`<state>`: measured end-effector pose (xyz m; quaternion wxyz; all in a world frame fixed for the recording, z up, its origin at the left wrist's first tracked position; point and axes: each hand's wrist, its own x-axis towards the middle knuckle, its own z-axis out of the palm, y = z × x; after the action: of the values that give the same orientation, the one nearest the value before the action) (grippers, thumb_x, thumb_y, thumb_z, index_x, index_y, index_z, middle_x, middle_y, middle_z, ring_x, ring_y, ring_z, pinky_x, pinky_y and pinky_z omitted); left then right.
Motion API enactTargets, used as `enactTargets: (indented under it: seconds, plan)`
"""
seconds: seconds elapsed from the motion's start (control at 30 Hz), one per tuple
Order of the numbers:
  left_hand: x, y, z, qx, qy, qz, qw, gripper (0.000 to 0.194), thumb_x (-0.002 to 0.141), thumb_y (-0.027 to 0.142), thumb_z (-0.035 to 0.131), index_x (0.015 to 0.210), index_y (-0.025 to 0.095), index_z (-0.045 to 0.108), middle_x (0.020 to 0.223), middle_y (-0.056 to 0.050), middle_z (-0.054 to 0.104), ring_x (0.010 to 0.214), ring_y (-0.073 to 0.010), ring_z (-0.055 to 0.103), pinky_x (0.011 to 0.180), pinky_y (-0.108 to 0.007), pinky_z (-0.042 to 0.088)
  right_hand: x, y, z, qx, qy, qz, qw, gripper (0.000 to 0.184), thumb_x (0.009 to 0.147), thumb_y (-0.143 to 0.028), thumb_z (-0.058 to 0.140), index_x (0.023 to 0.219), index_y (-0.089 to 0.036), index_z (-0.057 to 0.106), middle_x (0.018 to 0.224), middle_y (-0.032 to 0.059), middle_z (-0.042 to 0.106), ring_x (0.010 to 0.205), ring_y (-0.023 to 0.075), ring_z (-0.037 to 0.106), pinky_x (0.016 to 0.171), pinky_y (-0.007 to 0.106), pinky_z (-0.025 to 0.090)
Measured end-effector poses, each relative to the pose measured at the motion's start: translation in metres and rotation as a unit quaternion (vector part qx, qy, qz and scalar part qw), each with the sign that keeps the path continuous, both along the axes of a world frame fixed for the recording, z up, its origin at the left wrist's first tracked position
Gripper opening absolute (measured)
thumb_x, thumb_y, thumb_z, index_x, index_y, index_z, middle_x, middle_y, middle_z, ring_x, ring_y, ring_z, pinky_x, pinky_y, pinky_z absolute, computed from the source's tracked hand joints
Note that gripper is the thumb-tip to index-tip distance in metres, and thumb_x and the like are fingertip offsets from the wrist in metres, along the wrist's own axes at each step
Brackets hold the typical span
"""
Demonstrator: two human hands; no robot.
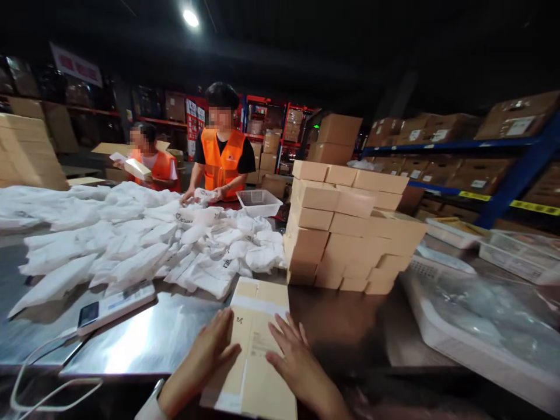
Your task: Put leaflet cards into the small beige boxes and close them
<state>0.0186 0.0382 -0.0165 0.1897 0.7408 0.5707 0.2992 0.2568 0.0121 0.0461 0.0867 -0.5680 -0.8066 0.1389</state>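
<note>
A tan cardboard box (258, 350) lies in front of me at the table's near edge, with pale tape across both ends and a printed patch on top. My left hand (210, 350) rests at the box's left side, fingers extended and thumb over the top. On the right part of the lid lies my right hand (295, 356), its fingers spread. Neither hand is wrapped round anything. Just beyond the box is a heap of white plastic-wrapped packages (210, 274), some with dark lettering.
Stacked small cartons (350, 233) stand right of centre. A white label printer-like device (116, 306) with a cable (52, 385) sits left. White bins (437, 315) line the right side. Two people in orange vests (223, 154) work across the table; one handles a white package.
</note>
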Motion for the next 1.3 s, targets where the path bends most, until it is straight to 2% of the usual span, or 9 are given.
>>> enactTargets:
  seconds: [0.13,0.2,0.3,0.4,0.5,0.77,1.03,1.17,1.3]
  plan:
    - [0.007,0.018,0.017,0.017,0.065,-0.039,0.997,0.089,0.061,0.018,0.074,0.146,0.01,0.044,0.158,-0.027,0.03,0.147,-0.0457,0.026,0.114,-0.069,0.028,-0.015,0.024,0.011,0.129,-0.092,-0.014,0.987,0.038,0.094,-0.023,0.063,0.131,-0.017,0.062,0.132,0.0108,0.065,0.126,0.0257,0.058,0.112,0.043,0.043]
    - [0.016,0.03,0.029,0.046,0.061,-0.081,0.994,0.085,0.065,0.015,0.071,0.146,0.013,0.044,0.153,-0.022,0.043,0.143,-0.0396,0.039,0.115,-0.06,0.034,-0.024,0.037,0.01,0.166,-0.149,0.007,0.975,0.033,0.092,-0.012,0.062,0.125,-0.014,0.064,0.121,0.0127,0.069,0.114,0.0264,0.064,0.098,0.039,0.054]
    - [0.031,0.05,0.045,0.073,0.054,-0.118,0.989,0.056,0.086,0.013,0.051,0.142,0.015,0.05,0.124,-0.016,0.069,0.113,-0.0259,0.066,0.099,-0.042,0.052,-0.036,0.05,0.007,0.167,-0.181,0.04,0.968,0.03,0.089,0.002,0.053,0.112,-0.011,0.069,0.096,0.0123,0.073,0.091,0.0279,0.069,0.079,0.039,0.056]
    - [0.041,0.066,0.054,0.078,0.07,-0.135,0.985,0.03,0.085,0.013,0.053,0.108,0.014,0.071,0.094,-0.013,0.074,0.086,-0.0251,0.069,0.08,-0.037,0.053,-0.04,0.057,0.006,0.165,-0.187,0.058,0.967,0.03,0.088,0.004,0.049,0.106,-0.009,0.069,0.088,0.0133,0.072,0.082,0.0281,0.068,0.073,0.039,0.053]
    - [0.044,0.073,0.056,0.091,0.071,-0.164,0.98,0.02,0.084,0.016,0.059,0.071,0.015,0.073,0.078,-0.01,0.07,0.077,-0.0235,0.064,0.074,-0.035,0.048,-0.038,0.065,0.006,0.16,-0.171,0.059,0.97,0.024,0.088,0.003,0.052,0.093,-0.011,0.071,0.085,0.0119,0.071,0.082,0.0261,0.067,0.072,0.036,0.051]
    - [0.044,0.076,0.05,0.108,-0.006,-0.147,0.983,0.023,0.086,0.009,0.057,0.079,0.016,0.079,0.078,-0.007,0.067,0.072,-0.0171,0.062,0.069,-0.028,0.045,-0.028,0.1,-0.001,0.149,-0.03,0.047,0.987,0.011,0.093,-0.014,0.063,0.09,-0.016,0.073,0.093,0.0064,0.071,0.096,0.0204,0.064,0.085,0.031,0.05]
    - [0.043,0.074,0.048,0.122,-0.021,-0.131,0.984,0.023,0.086,0.01,0.059,0.077,0.017,0.079,0.073,-0.007,0.065,0.069,-0.018,0.058,0.066,-0.029,0.041,-0.028,0.112,-0.009,0.108,0.14,0.004,0.984,0.019,0.088,-0.004,0.062,0.077,-0.014,0.073,0.085,0.0055,0.07,0.091,0.0173,0.063,0.085,0.027,0.048]
    - [0.045,0.07,0.043,0.139,-0.056,-0.103,0.983,0.025,0.079,0.004,0.058,0.065,0.018,0.074,0.07,-0.004,0.062,0.069,-0.0163,0.056,0.065,-0.027,0.041,-0.032,0.125,-0.018,0.084,0.228,-0.032,0.97,0.022,0.086,-0.004,0.062,0.067,-0.013,0.069,0.076,0.0044,0.067,0.077,0.0154,0.062,0.081,0.03,0.049]
    - [0.041,0.072,0.034,0.16,-0.144,0.009,0.977,0.027,0.086,0.024,0.054,0.063,0.018,0.067,0.067,-0.002,0.059,0.061,-0.0155,0.056,0.06,-0.027,0.046,-0.031,0.142,-0.033,0.08,0.359,-0.072,0.927,0.024,0.091,-0.025,0.067,0.07,-0.013,0.064,0.073,-0.0005,0.064,0.071,0.0129,0.061,0.075,0.031,0.052]
